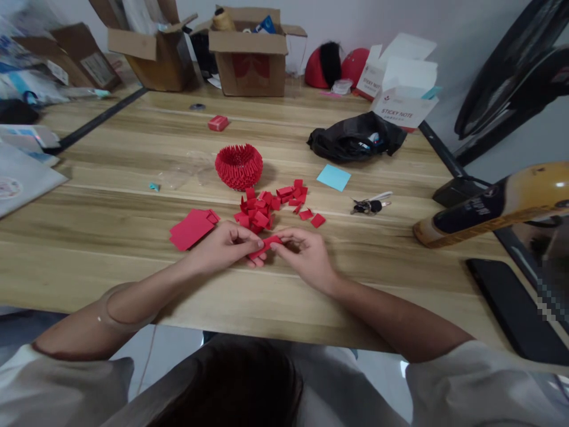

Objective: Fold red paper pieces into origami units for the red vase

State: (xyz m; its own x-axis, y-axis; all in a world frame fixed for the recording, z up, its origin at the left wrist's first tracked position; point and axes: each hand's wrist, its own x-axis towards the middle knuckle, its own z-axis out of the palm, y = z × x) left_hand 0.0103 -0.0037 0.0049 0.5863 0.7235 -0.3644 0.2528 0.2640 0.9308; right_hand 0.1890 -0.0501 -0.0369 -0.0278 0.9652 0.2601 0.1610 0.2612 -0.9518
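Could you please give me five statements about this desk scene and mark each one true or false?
1. The left hand and right hand both hold a narrow red paper piece. True.
2. A stack of flat red paper sheets lies beside the right hand. False: it lies beside the left hand.
3. Loose small red paper pieces lie between a round, ridged red bowl and the hands. True.
4. A flat light-blue paper square lies nearer the person than a crumpled black plastic bag. True.
5. The bowl stands right of the bag. False: it stands left.
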